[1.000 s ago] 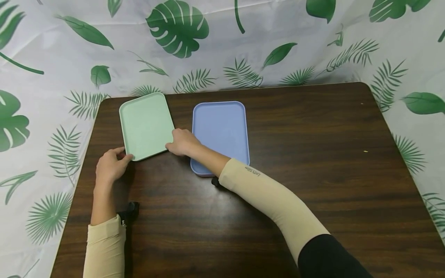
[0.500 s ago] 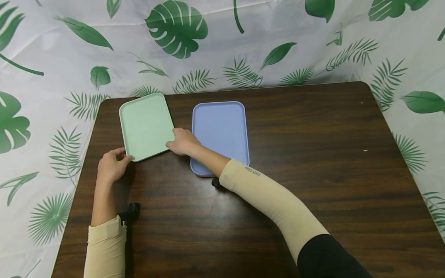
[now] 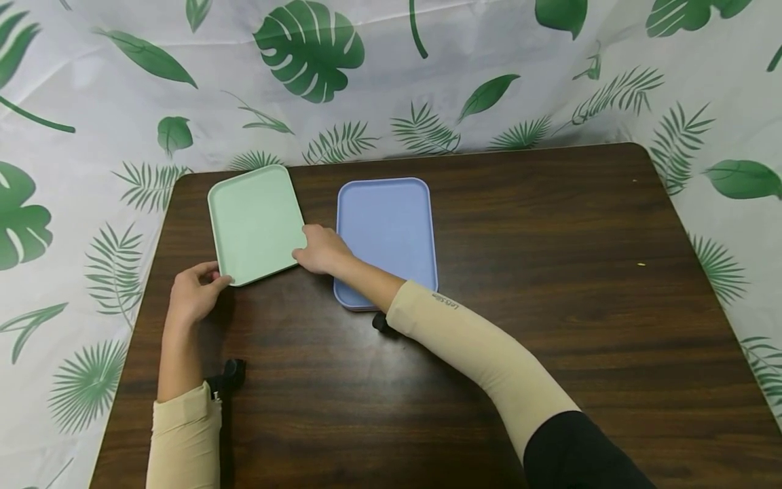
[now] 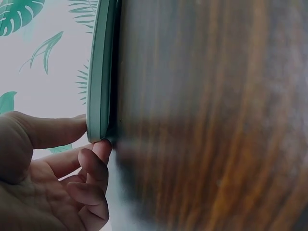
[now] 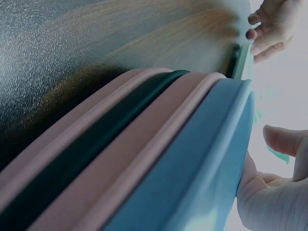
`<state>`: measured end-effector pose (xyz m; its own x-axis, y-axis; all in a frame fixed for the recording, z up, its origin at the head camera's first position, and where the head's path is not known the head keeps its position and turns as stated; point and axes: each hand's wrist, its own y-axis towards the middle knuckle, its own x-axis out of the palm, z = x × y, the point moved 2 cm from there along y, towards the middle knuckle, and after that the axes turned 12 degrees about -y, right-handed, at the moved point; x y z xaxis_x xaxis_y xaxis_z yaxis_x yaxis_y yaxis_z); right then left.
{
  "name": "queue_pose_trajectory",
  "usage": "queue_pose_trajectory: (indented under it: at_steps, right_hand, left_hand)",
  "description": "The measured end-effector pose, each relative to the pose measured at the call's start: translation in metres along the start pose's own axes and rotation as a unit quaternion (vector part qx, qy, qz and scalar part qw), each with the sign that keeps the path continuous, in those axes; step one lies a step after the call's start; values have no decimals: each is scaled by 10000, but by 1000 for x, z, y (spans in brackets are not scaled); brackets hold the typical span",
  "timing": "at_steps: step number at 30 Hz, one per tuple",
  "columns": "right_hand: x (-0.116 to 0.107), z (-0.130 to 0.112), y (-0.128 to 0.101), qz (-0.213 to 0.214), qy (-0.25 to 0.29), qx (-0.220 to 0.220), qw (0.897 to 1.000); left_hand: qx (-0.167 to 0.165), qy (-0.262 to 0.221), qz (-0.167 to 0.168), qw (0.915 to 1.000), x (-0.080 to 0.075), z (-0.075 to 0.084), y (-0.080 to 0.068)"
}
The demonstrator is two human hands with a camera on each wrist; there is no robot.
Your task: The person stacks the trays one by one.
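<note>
A pale green tray lies flat on the dark wooden table, at its back left. My left hand pinches the tray's near left corner; the left wrist view shows the thumb above the green rim and a fingertip under it. My right hand holds the near right corner with curled fingers. Just right of it sits a blue tray, the top of a stack. In the right wrist view, pink trays and a dark green one lie under the blue tray.
A white cloth printed with green leaves hangs behind the table and drapes down both sides. The table's right half and front show bare wood. Black wrist camera mounts sit under both forearms.
Almost nothing: both hands stay at the green tray's near corners, and the tray lies in nearly the same place.
</note>
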<state>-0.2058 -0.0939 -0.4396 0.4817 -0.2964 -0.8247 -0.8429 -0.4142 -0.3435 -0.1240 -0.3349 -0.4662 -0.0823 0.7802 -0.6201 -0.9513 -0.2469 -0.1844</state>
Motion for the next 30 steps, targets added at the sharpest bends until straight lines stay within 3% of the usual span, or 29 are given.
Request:
queue_pose_trajectory:
  at_steps: [16, 23, 30]
  right_hand:
    - [-3, 3, -1, 163, 300, -27, 9994]
    - [-6, 9, -4, 345, 936, -102, 9950]
    - [-9, 13, -6, 369, 1770, 203, 9833]
  left_hand:
    - [2, -516, 168, 9985, -3, 0, -4]
    - [-22, -851, 368, 9957, -4, 3, -8]
    - [-31, -1267, 418, 9911, -7, 7, -12]
